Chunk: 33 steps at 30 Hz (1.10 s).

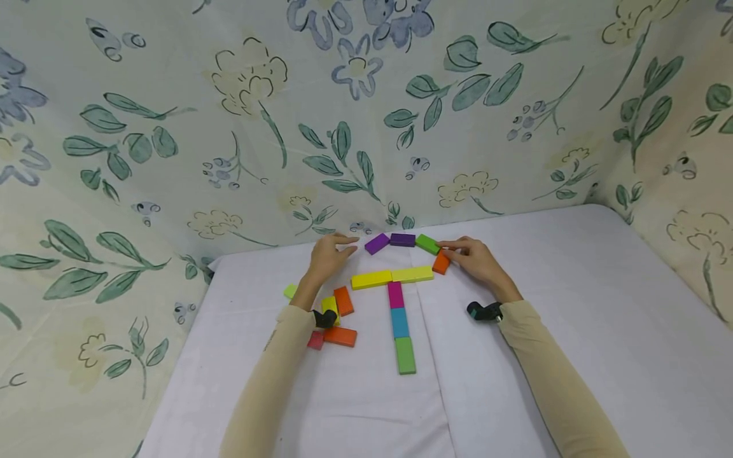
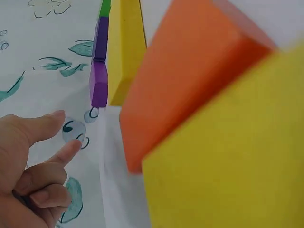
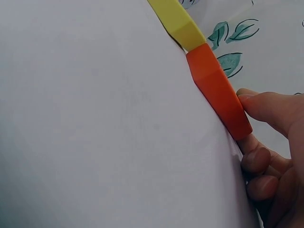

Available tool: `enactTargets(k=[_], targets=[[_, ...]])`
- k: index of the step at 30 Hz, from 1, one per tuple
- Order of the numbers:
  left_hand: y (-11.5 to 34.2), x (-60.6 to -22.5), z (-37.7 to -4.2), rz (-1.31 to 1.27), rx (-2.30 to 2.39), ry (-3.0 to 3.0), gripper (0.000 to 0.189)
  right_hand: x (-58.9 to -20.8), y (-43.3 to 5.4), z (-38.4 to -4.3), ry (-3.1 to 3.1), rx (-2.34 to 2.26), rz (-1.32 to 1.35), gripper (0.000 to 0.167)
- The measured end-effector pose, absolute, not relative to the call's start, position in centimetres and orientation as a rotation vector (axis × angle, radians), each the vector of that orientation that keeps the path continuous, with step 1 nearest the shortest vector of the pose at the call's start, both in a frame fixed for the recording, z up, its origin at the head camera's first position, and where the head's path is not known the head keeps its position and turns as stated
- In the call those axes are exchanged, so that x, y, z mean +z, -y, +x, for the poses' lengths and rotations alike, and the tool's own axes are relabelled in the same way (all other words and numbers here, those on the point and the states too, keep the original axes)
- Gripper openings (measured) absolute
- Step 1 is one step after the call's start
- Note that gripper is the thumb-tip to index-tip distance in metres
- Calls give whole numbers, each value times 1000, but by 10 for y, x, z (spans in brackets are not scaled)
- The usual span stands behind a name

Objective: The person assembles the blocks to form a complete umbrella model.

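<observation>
My right hand (image 1: 473, 256) is at the right end of a curved row of blocks. Its thumb and index finger pinch the near orange block (image 3: 221, 92), beside the green block (image 1: 427, 243). My left hand (image 1: 329, 256) holds nothing beside the row's left end, near the purple block (image 1: 376, 243). In the left wrist view its thumb and index finger are apart. A dark purple block (image 1: 403, 240) lies between the purple and green ones. Below, a yellow block (image 1: 371, 280) and a lighter yellow block (image 1: 413, 274) form a bar.
A column of magenta (image 1: 396, 295), blue (image 1: 399, 323) and green (image 1: 405, 355) blocks runs down from the bar. Loose orange (image 1: 340, 336), yellow (image 1: 329, 308) and red (image 1: 315, 340) blocks lie near my left wrist. Floral cloth (image 1: 355, 114) hangs behind the white table (image 1: 572, 305).
</observation>
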<state>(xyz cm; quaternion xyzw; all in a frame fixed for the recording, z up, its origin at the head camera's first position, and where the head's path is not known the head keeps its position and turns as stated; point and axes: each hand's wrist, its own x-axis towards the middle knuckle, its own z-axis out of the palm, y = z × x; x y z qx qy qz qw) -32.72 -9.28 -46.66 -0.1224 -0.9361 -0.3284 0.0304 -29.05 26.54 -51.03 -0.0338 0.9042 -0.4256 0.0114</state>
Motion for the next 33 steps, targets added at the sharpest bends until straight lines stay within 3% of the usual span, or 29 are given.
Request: enactTargets(k=[15, 33], targets=[[194, -479, -266, -169, -926, 2867, 37, -508, -268, -290, -2814, -1324, -126, 35], [214, -483, -232, -57, -842, 2929, 48, -507, -265, -289, -2820, -1310, -144, 35]])
